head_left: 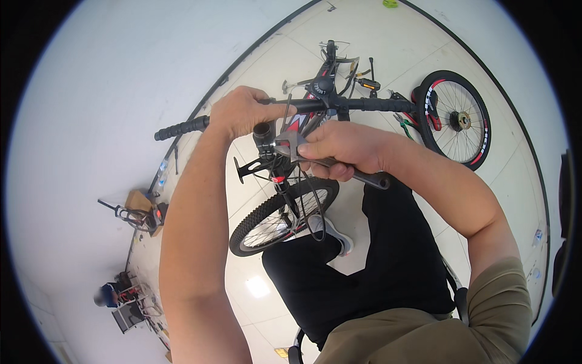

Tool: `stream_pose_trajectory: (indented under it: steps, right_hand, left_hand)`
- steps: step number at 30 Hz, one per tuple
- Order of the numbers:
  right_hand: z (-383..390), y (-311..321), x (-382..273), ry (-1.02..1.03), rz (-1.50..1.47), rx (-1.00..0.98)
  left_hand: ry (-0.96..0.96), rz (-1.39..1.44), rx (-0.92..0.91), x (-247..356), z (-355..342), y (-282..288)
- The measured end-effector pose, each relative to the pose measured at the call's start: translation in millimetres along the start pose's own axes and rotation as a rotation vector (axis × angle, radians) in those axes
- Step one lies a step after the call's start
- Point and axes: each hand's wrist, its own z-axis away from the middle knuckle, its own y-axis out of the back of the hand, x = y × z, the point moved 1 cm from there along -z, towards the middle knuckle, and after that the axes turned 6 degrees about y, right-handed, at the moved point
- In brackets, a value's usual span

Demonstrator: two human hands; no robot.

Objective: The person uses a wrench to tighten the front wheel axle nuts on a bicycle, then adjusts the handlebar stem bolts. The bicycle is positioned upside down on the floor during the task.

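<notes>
A bicycle (297, 121) is in front of me, with its black handlebar (309, 106) running across the view. My left hand (242, 112) is closed round the left side of the bar, thumb stretched along it. In my right hand (342, 148) is an adjustable wrench (364, 174), gripped by the handle. Its jaws reach the fitting at the top of the head tube (263, 134); whether they bite on a nut I cannot tell. Below, the front wheel (254, 224) with its knobby tyre stands near my shoe (332, 233). The black saddle (323, 87) shows past the bar.
A loose wheel (454, 118) lies on the tiled floor at right, beside a green-handled tool (405, 125). A black and yellow tool (367, 84) lies beyond the bar. Cardboard and bicycle parts (139, 209) stand by the left wall; a person (112, 294) is farther off.
</notes>
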Motion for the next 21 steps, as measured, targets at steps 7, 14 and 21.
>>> stream_pose_trajectory:
  steps: [7, 14, 21]
  right_hand:
    - [13.2, -6.5, 15.3, 0.152, 0.193, 0.159]
    - [7.8, -20.9, 29.3, 0.536, 0.768, 0.418]
    - [5.6, -23.0, 26.6, 0.538, 0.820, 0.454]
  left_hand:
    - [0.017, -0.024, 0.016, -3.4, -3.9, -1.9]
    - [0.013, -0.022, 0.007, -2.6, -2.8, -1.8]
    - [0.011, -0.041, 0.011, -1.4, -2.4, -1.1]
